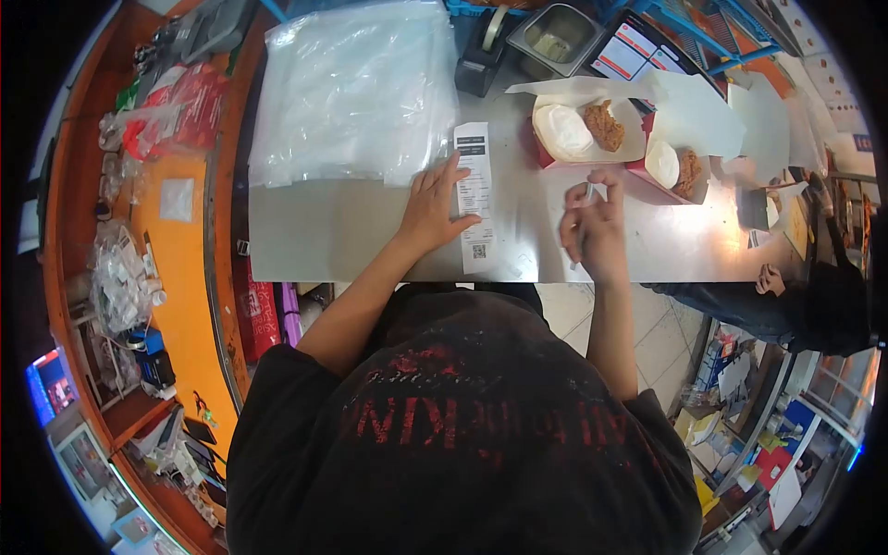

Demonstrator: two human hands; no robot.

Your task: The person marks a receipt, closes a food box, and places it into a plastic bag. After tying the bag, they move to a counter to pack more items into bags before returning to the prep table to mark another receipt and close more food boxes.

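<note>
A printed paper receipt (475, 199) lies lengthwise on the metal counter. My left hand (431, 209) rests flat at its left edge, with the thumb and fingertips on the paper and the fingers spread. To the right of the receipt, my right hand (597, 225) is raised over the counter. Its fingers are curled in a pinch, and a small whitish piece shows between them, too small to name. Just beyond that hand are two open red-and-white boxes; the left box (551, 165) and the right box (662, 190) each hold fried chicken and a white-topped round tub.
Clear plastic bags (356, 92) are stacked on the counter's (314, 231) far left. A black tape dispenser (479, 63), a metal container (553, 42) and a tablet screen (638, 51) stand at the back. Another person's hand (770, 280) is at the right. An orange shelf (176, 268) runs along the left.
</note>
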